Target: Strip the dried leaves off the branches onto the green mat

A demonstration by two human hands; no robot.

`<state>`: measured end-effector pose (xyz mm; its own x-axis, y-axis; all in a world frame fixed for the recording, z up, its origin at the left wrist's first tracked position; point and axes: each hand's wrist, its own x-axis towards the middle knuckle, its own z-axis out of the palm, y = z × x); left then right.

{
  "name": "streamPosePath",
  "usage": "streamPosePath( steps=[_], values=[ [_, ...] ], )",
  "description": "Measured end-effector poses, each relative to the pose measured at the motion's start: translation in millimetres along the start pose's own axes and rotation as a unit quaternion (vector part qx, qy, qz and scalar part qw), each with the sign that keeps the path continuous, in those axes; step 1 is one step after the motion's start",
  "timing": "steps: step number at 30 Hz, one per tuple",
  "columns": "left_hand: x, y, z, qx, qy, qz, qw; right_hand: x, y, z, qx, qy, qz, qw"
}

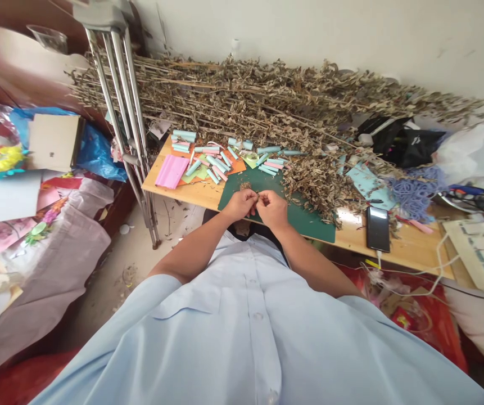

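My left hand (pixel 242 205) and my right hand (pixel 272 208) meet over the near edge of a green cutting mat (pixel 315 224). Both are closed, thumbs and fingers pinched together with the fingertips almost touching. A tiny dark bit shows between them, too small to name. Just beyond my left hand lies a small brown clump of dried leaves (pixel 245 185). To the right, a loose heap of dried leaves (pixel 313 183) covers part of the mat. Several rolled tubes of blue and pink paper (pixel 216 167) lie behind and left of the hands.
Long dried leafy stalks (pixel 233 95) are piled along the wall. Metal crutches (pixel 119 84) lean at the table's left end, near a pink paper packet (pixel 171 171). On the right are a plugged-in phone (pixel 378 228), purple cord (pixel 414 188) and a power strip (pixel 480 253).
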<state>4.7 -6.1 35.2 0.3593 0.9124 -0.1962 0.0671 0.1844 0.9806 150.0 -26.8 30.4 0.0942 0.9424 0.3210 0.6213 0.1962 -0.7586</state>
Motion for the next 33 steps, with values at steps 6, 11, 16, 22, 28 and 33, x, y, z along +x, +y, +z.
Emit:
streamPosePath(
  steps=[6, 11, 16, 22, 28, 33],
  values=[
    [-2.3, 5.1, 0.4, -0.030, 0.014, -0.008, 0.999, 12.9, 18.8, 7.1, 0.102, 0.056, 0.135, 0.984],
    [0.4, -0.1, -0.7, -0.056, 0.015, 0.005, 0.998, 15.4, 26.5, -2.9, 0.116, -0.001, 0.121, 0.986],
    [0.5, -0.8, -1.5, -0.032, 0.024, 0.008, 0.999, 12.2, 22.2, -13.8, 0.013, -0.019, 0.016, 1.000],
    [-0.3, 2.7, -2.2, -0.022, 0.040, 0.008, 0.999, 15.2, 22.2, -18.5, 0.008, -0.043, -0.014, 0.999],
    [0.6, 4.7, -2.5, -0.059, 0.034, -0.013, 0.998, 10.0, 15.4, -18.6, 0.045, -0.010, -0.020, 0.999],
    [0.7, 4.9, -3.7, -0.071, 0.017, -0.003, 0.997, 3.8, 11.0, -14.9, 0.064, -0.065, -0.076, 0.993]
  ],
)
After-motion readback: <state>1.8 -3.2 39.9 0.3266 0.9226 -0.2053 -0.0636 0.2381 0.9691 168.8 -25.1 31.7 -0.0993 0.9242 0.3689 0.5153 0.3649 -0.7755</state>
